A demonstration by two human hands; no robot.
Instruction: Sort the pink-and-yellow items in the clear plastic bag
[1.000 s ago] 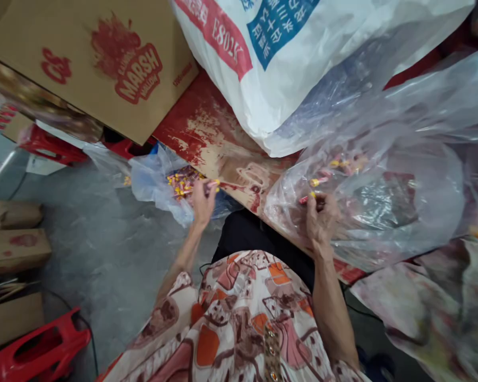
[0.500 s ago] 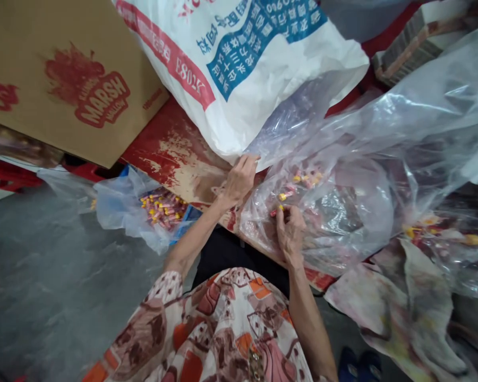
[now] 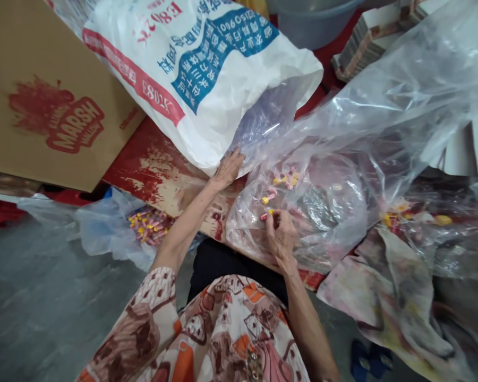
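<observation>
My left hand [image 3: 230, 165] lies at the mouth of a large printed white sack [image 3: 219, 124], its fingers stretched over the lip onto the clear plastic liner [image 3: 263, 119]. The left thumb is hard to see. Closer to me, my right hand [image 3: 282, 233] has thumb and forefinger closed at a small pink candy [image 3: 265, 216] with yellow twisted wrapper ends. Under that hand a crumpled clear plastic bag [image 3: 338, 212] covers the table's front part. A few similar wrapped candies [image 3: 286, 179] lie on the plastic just beyond the right fingertips.
A marshmallow carton [image 3: 63, 122] stands at the left of the worn red table [image 3: 143, 164]. Below it, a plastic-lined container holds many candies [image 3: 149, 227]. At the right are more candies in plastic [image 3: 398, 217] and a stained cloth [image 3: 386, 281]. A grey-blue tub [image 3: 314, 24] sits behind.
My left hand has moved from grasping the sack's edge to lying with fingers just inside its mouth. My right hand stays at the same candy. The whole view has shifted slightly right.
</observation>
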